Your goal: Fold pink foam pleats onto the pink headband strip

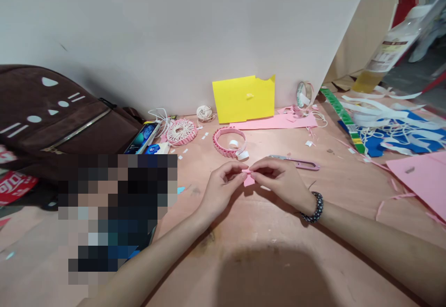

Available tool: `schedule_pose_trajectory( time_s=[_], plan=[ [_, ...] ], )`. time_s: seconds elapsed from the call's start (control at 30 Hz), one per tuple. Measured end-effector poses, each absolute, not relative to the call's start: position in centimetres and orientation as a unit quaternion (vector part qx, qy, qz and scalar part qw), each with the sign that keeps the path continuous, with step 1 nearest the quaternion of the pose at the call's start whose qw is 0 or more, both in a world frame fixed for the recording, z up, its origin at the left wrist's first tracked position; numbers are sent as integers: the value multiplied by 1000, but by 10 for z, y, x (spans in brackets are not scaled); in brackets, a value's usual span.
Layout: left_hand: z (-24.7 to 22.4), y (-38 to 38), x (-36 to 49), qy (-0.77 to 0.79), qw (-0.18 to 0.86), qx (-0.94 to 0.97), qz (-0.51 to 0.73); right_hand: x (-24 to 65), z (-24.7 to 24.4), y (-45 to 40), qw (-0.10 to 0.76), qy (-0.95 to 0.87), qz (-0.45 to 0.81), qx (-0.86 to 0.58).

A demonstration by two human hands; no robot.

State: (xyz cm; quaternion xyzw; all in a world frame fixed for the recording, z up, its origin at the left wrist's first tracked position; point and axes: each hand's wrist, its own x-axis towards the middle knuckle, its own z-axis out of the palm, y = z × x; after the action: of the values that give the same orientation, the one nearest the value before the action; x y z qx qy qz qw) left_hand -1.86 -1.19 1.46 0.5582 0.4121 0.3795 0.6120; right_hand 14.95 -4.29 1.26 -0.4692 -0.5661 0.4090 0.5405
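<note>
Between my two hands is a small pink paper piece point(248, 180), its upper edge apparently folded or rolled. My left hand point(228, 181) pinches its left end with thumb and forefinger. At the other end, my right hand point(278, 177) pinches it the same way; a dark beaded bracelet circles that wrist. Just beyond the hands sits a ring of pleated pink paper point(218, 145) with white paper bits in and beside it. Scissors with pale purple handles point(308, 163) lie behind my right hand, partly hidden by it.
A yellow card point(244, 100) leans on the white wall, near a string ball point(204, 113), a pink wheel with white string point(181, 132) and a tape roll point(304, 94). A brown backpack point(69, 121) stands left. Right are a green ruler point(343, 119), paper strips, pink paper point(421, 179) and a bottle point(390, 51).
</note>
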Motion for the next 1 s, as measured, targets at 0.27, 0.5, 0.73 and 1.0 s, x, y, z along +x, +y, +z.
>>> schedule_pose_trajectory(
  time_s=[0.27,0.5,0.73,1.0],
  plan=[
    [14,-12,-20,411,627,540,382,145,9,-44,525,-476,544,-449],
    [12,-13,-17,397,653,517,385,146,10,-43,522,-507,487,-482],
    [10,-14,-17,397,662,499,393,145,11,-48,506,-457,569,-459],
    [11,-20,-14,383,701,463,384,146,12,-48,514,-532,451,-500]
  ],
)
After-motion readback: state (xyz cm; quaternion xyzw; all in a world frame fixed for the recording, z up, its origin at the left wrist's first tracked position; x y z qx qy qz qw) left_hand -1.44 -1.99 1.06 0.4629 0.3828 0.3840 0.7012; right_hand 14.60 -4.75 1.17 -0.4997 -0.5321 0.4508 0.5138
